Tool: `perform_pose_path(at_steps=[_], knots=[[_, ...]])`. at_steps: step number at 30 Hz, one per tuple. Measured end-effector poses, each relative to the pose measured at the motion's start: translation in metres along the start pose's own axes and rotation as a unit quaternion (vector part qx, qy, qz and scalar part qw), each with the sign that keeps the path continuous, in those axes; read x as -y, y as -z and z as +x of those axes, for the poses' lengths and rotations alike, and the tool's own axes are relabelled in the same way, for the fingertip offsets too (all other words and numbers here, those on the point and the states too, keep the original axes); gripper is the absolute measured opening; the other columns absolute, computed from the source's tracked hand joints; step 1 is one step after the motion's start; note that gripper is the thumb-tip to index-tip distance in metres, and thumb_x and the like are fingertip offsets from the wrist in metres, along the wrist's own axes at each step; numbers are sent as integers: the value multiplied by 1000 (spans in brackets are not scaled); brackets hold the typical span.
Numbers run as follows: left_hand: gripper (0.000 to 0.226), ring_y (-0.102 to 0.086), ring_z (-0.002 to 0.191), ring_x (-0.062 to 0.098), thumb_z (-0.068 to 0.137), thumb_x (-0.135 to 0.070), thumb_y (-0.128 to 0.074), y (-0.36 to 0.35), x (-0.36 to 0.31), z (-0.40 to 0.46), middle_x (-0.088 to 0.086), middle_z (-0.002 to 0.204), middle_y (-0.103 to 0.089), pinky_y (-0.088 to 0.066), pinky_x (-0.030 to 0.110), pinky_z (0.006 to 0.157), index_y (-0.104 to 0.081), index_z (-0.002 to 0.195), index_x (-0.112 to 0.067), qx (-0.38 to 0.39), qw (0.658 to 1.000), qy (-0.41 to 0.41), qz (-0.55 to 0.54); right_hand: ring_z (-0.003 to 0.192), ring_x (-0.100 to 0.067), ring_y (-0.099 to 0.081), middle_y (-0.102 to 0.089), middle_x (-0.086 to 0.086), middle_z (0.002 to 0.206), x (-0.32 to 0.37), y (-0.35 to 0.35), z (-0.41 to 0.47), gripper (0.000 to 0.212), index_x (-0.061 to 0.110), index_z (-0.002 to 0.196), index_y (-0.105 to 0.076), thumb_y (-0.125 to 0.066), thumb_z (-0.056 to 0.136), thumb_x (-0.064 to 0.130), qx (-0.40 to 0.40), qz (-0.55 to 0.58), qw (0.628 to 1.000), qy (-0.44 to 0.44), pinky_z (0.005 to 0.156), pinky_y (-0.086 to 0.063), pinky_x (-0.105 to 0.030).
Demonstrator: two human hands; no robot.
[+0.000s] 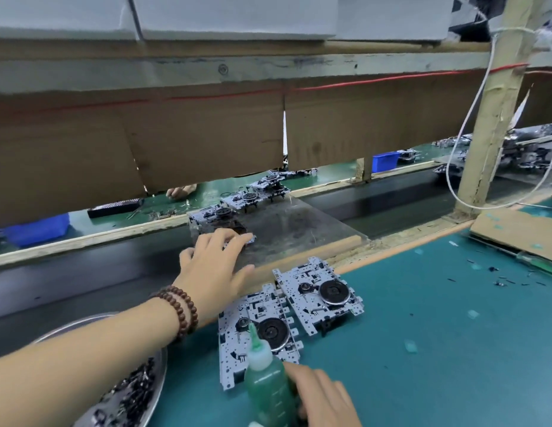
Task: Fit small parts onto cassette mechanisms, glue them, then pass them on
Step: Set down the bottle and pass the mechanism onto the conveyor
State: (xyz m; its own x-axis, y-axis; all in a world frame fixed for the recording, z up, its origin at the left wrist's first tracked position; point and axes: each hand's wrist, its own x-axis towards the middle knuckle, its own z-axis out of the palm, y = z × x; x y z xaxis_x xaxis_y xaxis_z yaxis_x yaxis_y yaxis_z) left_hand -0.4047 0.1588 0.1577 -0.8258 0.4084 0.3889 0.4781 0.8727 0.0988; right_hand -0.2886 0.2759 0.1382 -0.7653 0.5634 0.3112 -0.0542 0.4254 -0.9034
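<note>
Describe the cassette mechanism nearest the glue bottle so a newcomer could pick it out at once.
Start at the teal mat in front of the conveyor belt. Two mechanisms lie flat on it, side by side; the one meant is the nearer mechanism, left of the farther mechanism. Only it has the green glue bottle, gripped by the right hand, poised over it.

Two cassette mechanisms point(259, 337) point(319, 295) lie side by side on the near tabletop point(422, 318). The glue bottle point(268, 380) stands just before the left one. A dish of small parts point(127, 392) sits at the near left. Beyond the tabletop's far edge, a plate point(299, 229) carries another mechanism point(216, 221), with more mechanisms point(253, 195) behind it.
</note>
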Motion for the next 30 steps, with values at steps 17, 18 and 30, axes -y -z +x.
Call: perform_pose_path(at_steps=[17, 18, 30], knots=[[113, 10, 140, 10, 65, -61, -68, 3, -30, -41, -19, 148, 16, 0, 43, 114, 15, 141, -48, 301, 951, -74, 15, 82, 2, -47, -44, 27, 92, -26, 35, -43, 77, 45, 117, -45, -23, 48, 70, 121, -133, 969, 172, 67, -36, -6], [113, 9, 140, 12, 66, -60, -69, 2, -30, -39, -15, 150, 14, -4, 41, 114, 13, 143, -45, 304, 950, -69, 11, 90, 2, -41, -38, 28, 97, -30, 37, -44, 83, 49, 122, -34, -18, 44, 73, 127, -113, 974, 150, 75, -34, -9], [118, -10, 137, 22, 59, -62, -71, 2, -40, -38, 0, 146, -18, -18, 35, 114, 7, 145, -37, 279, 959, -31, 29, 97, -9, -41, -46, 16, 105, -48, 47, -29, 50, 38, 127, -38, -58, 82, 49, 106, -75, 982, 133, 87, -37, -22]])
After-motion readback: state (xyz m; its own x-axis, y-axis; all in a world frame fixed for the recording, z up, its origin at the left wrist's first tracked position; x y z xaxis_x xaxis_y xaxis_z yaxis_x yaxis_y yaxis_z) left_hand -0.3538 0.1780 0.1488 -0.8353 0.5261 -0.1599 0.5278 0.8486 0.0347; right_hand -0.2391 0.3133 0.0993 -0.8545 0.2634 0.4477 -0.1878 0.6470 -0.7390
